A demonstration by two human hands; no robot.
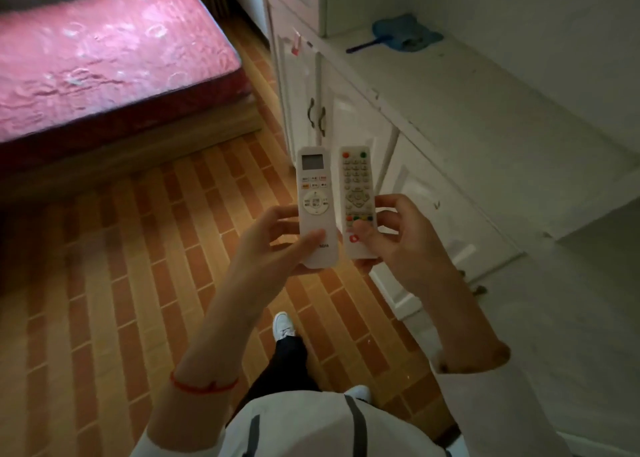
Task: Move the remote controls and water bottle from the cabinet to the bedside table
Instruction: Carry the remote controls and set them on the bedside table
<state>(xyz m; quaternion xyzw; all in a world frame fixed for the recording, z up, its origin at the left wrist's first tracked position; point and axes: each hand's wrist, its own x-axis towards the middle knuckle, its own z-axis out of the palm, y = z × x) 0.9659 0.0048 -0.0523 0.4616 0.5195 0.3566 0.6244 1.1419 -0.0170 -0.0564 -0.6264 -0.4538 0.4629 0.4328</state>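
My left hand grips a white remote with a small screen, held upright over the floor. My right hand grips a second white remote with coloured buttons, side by side with the first. The white cabinet runs along the right, its top bare near me. No water bottle and no bedside table are in view.
A bed with a pink mattress fills the upper left. A blue dustpan-like tool lies at the far end of the cabinet top. Wood-pattern floor spreads between bed and cabinet; my feet stand below.
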